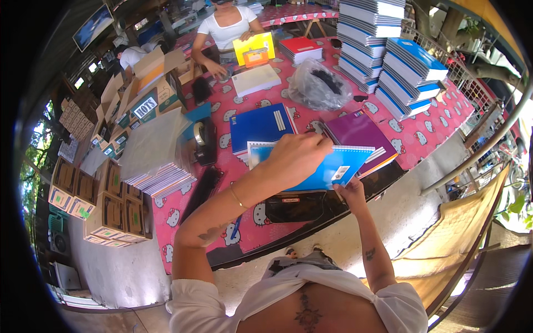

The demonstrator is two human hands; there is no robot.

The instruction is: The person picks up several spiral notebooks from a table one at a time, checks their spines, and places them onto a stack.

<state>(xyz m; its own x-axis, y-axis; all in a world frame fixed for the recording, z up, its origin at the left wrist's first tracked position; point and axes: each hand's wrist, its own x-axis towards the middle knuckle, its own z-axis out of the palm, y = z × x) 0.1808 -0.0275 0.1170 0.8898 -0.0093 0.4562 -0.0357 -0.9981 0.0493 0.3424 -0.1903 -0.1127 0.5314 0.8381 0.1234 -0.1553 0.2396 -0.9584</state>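
A bright blue spiral notebook (333,165) is tilted up over the table's front edge, its white wire binding along the top. My right hand (351,194) pinches its lower right corner between thumb and fingers. Across the notebook's upper left part reaches my left hand (300,158), fingers curled closed by the wire binding; whatever is in the fingertips is hidden. Dark blue notebooks (260,129) lie just beyond, to the left. A purple notebook (363,136) tops a small pile to the right, partly behind the blue one.
A black tape dispenser (205,141) stands beside a tall notebook stack (150,150) on the left. Cardboard boxes (111,211) fill the left side. Notebook towers (366,44) rise at the far right, near a clear plastic bag (316,86). Across the table a person (230,25) handles a yellow notebook (254,47).
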